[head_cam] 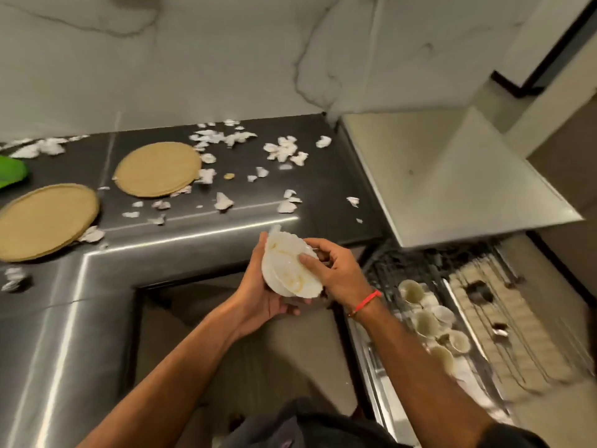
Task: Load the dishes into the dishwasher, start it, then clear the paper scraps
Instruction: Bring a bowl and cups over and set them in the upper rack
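Observation:
A small stack of white scalloped bowls [286,268], smeared with yellowish residue, is held tilted in front of the steel counter's corner. My left hand [261,295] cups the stack from below and behind. My right hand [336,273] grips the front bowl's rim, thumb pressed on its inner face. To the right and lower, the pulled-out dishwasher rack [452,321] holds several white cups and bowls [426,321]. Torn white paper scraps [281,150] lie scattered over the counter.
Two round tan mats [158,169] [45,221] lie on the steel counter [181,244], with a green object [11,173] at the left edge. A steel hood-like box [452,176] overhangs the rack. Marble wall behind. Floor lies between the counter and the rack.

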`<state>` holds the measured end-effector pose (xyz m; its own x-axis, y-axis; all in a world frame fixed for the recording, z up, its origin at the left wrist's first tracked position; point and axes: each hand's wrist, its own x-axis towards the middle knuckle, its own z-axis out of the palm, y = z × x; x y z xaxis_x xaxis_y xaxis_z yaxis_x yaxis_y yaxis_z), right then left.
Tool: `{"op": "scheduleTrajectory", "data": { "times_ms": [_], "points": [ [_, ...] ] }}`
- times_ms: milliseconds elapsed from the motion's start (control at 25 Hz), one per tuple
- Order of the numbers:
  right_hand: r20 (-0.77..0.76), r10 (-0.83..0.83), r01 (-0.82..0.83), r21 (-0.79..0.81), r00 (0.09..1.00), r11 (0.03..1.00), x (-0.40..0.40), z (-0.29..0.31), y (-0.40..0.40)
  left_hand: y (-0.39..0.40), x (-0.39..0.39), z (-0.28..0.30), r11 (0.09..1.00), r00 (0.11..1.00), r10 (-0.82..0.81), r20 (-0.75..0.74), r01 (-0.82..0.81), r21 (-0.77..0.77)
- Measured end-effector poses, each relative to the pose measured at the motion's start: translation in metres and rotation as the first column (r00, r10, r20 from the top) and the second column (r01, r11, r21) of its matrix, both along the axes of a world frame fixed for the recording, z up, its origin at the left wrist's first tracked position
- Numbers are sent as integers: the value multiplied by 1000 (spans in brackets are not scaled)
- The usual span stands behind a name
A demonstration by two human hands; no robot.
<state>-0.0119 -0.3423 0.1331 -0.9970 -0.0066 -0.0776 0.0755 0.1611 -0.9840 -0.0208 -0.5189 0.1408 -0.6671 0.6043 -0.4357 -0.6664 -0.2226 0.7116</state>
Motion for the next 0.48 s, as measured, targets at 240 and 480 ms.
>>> {"op": "scheduleTrajectory", "data": {
  "times_ms": [240,480],
  "points": [
    [39,-345,345,26,938,938,76,-18,173,174,15,-19,941,959,-279,49,283,-185],
    [185,-613,629,-41,768,776,162,-51,334,346,53,-48,843,927,-374,-38,322,-431]
  ]
}}
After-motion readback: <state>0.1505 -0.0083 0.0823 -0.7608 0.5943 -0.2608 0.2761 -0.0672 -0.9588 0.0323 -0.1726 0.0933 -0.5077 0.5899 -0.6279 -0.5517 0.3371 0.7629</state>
